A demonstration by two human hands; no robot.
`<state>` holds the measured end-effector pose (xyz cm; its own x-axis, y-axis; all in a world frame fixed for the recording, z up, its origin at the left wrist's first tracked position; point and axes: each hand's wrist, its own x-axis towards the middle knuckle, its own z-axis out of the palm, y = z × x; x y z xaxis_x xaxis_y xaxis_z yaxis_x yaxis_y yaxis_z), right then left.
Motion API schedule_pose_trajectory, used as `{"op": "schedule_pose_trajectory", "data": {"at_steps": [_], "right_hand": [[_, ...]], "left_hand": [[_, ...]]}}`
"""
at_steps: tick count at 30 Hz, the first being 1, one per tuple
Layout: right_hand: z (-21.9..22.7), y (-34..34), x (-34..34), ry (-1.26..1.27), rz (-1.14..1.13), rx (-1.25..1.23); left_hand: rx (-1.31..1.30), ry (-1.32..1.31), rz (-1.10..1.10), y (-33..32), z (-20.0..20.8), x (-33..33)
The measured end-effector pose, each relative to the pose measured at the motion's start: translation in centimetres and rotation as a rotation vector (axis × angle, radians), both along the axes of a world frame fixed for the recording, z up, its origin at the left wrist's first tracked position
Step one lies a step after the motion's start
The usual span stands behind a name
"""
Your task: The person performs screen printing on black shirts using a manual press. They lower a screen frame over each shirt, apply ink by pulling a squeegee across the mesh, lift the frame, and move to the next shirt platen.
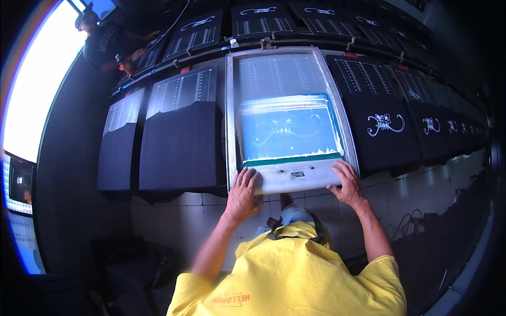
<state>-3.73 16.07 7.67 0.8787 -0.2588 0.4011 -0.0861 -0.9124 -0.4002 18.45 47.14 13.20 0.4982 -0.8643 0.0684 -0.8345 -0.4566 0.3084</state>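
Observation:
A screen-printing frame (352, 150) with pale rails lies over one of the boards in front of me. Its mesh (284, 129) is blue below and paler above, with a scrolled emblem in the blue part. White ink runs in a band above the emblem and in a ragged line along the near edge. My left hand (243, 196) grips the near left corner of the frame, fingers over the rail. On the near right corner my right hand (348, 185) is curled, thumb toward the near edge. The board under the screen is mostly hidden.
Dark fabric-covered boards (179, 147) stand to the left. Black pieces with white emblems (385, 126) line the right, and more rows lie beyond a rail (197, 51). A person (105, 45) at the far left holds a red-and-dark object. Tiled floor (184, 210) lies below.

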Motion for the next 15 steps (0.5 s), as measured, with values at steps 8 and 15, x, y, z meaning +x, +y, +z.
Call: {"op": "schedule_pose_trajectory", "data": {"at_steps": [8, 15], "right_hand": [[-5.7, -8.4, 2.2, -0.18, -0.551, 0.475], [-7.8, -12.6, 5.1, -0.153, -0.643, 0.663]], "left_hand": [[-0.396, 0.139, 0.469, 1.2, -3.8, 6.4], [-0.359, 0.27, 0.627, -0.6, -3.9, 9.2]]}}
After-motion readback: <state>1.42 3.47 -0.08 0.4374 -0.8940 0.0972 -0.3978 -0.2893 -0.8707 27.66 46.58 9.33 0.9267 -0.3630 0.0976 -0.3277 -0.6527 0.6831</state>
